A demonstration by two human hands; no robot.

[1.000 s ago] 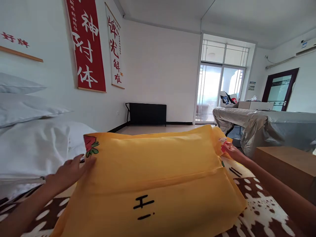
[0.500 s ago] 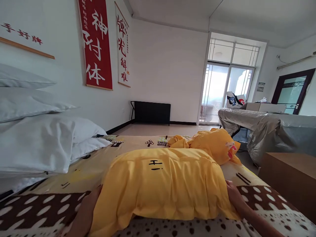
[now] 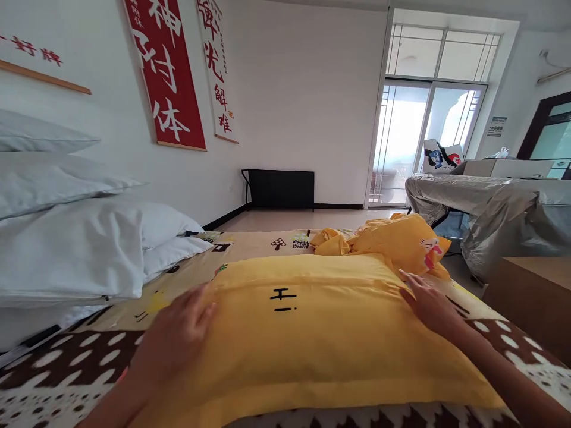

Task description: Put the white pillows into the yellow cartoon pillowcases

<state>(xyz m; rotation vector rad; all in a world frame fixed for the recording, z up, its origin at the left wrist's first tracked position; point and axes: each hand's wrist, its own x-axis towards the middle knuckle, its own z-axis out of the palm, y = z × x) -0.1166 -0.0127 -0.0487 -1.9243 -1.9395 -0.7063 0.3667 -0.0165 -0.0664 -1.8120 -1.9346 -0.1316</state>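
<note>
A yellow pillow (image 3: pixel 321 339) with black "Hi" lettering lies flat on the patterned bedding (image 3: pixel 102 342) in front of me. At its left side is my left hand (image 3: pixel 182 327), slightly blurred, with thumb and fingers apart against the fabric. My right hand (image 3: pixel 428 303) rests on the upper right edge, its fingers stretched out over the cloth. Neither hand is closed on the pillow. Beyond it sits a crumpled yellow fabric bundle (image 3: pixel 392 241) with a pink and white print.
White pillows (image 3: pixel 75 244) are stacked at the left by the wall. On the right stand a brown box (image 3: pixel 530 297) and a table under a silvery plastic cover (image 3: pixel 495 202). A black folded panel (image 3: pixel 281 189) leans against the far wall.
The pillow, held up by its sides before, now lies flatter and its front spreads nearer to me. Both hands have moved up along its sides and their fingers have loosened.
</note>
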